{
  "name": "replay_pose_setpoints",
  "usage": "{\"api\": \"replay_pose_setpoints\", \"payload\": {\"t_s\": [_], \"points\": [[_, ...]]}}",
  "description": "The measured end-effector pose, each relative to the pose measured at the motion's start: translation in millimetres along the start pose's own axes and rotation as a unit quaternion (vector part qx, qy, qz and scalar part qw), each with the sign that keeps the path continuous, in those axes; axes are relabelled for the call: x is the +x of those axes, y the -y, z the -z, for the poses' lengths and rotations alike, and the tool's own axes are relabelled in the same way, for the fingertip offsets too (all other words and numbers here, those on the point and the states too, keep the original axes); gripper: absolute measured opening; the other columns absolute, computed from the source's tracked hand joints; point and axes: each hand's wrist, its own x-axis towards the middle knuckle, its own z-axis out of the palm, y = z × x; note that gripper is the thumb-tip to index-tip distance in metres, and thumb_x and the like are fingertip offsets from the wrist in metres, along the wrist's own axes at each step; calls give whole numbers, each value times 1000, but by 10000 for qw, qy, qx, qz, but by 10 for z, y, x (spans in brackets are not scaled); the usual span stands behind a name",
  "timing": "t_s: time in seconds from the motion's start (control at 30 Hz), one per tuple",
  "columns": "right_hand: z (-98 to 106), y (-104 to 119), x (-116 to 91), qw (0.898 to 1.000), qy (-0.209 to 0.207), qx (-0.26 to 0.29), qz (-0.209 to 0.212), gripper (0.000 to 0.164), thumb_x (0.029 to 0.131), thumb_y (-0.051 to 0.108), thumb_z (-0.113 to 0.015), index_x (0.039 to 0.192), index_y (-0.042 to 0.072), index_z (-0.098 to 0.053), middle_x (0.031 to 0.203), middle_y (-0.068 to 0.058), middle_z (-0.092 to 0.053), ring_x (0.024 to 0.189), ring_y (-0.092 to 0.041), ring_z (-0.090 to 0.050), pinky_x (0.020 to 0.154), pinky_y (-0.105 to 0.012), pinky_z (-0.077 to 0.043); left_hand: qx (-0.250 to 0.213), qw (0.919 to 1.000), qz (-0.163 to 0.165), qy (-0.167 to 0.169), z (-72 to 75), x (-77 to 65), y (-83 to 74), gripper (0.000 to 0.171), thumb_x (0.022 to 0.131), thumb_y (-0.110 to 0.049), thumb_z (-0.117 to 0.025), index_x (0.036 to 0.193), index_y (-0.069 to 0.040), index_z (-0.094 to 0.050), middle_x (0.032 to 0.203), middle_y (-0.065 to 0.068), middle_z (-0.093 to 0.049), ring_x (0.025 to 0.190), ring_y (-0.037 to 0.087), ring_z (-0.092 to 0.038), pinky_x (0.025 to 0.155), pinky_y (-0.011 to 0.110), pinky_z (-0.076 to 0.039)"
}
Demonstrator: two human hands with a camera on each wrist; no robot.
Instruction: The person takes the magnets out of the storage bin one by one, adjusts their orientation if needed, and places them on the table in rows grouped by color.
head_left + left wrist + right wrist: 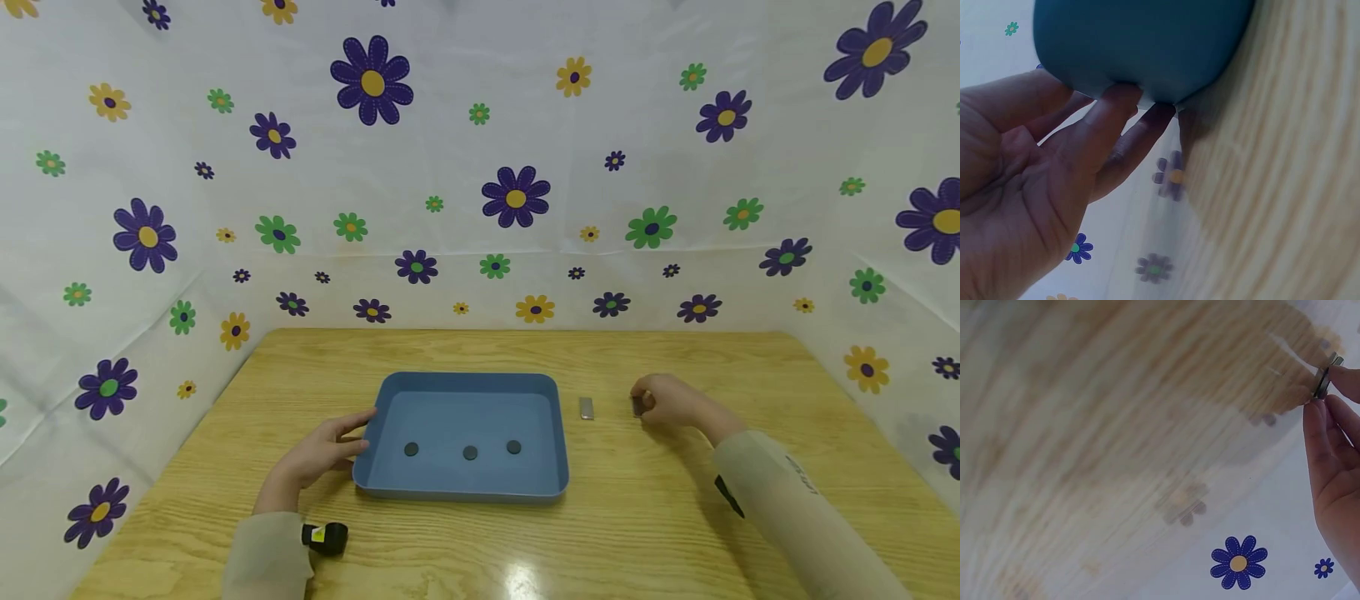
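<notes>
A shallow blue tray [465,497] lies on the wooden table with three small dark discs [470,452] inside. My left hand [321,450] rests against the tray's left side, its extended fingertips touching the outer wall [1141,47]. To the right of the tray a small silver rectangular plate [587,407] lies flat. Farther right, my right hand [670,402] pinches a second small metal plate [1321,382] between thumb and fingers, low over the table. Part of that plate is hidden by the fingertips.
The light wooden table [465,550] reaches back to a white flower-printed cloth [450,167], which hangs behind and along both sides. A black wrist device [326,537] sits at the left sleeve.
</notes>
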Motion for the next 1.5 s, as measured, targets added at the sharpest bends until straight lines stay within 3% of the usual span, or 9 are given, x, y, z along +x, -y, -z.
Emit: {"api": "replay_pose_setpoints", "payload": {"t_s": [0.13,0.4,0.6,0.8,1.3,1.5], "points": [[5,9,-5,10000,17,45,-36,25,70,-6,-62,95,-10,-58,87,-13,-59,78,-25,-56,69,-39,-48,4,10000,-13,19,3,-7,-10,56,92,-11,-48,140,0,-21,142,25,-11,123,43,-24,83,41,-45],[96,114,-42,9995,-274,116,-71,34,77,-1,-57,107,-17,-51,104,-30,-53,89,-38,-55,72,-44,-48,28,9999,-106,97,3,-18,-33,56,92,-11,-47,140,1,-20,142,26,-10,123,44,-23,84,42,-44],[122,263,-46,9983,-563,81,124,36,77,1,-62,107,-15,-52,104,-29,-54,88,-35,-56,73,-41,-49,39,10000,-51,61,-1,-20,-38,56,92,-10,-47,140,1,-20,142,26,-10,123,44,-23,84,42,-44],[51,466,-43,9944,-852,456,432,37,77,2,-65,108,-14,-53,104,-27,-54,89,-33,-55,70,-35,-50,20,10000,26,-14,-3,-20,-46,56,92,-11,-48,140,0,-21,142,25,-11,123,43,-24,84,42,-44],[-183,915,156,9831,-659,1362,1031,38,77,5,-67,110,-9,-54,106,-21,-55,91,-28,-56,72,-30,-50,-45,10000,0,10,-8,-11,-34,56,92,-10,-48,140,-1,-21,142,25,-11,123,42,-25,84,42,-44],[-284,1058,275,9788,-569,1485,1294,38,76,7,-68,109,-7,-56,104,-20,-57,89,-28,-56,71,-27,-50,-55,10000,-7,18,-8,-7,-29,57,91,-11,-49,140,0,-21,142,25,-11,123,42,-26,83,41,-44]]}}
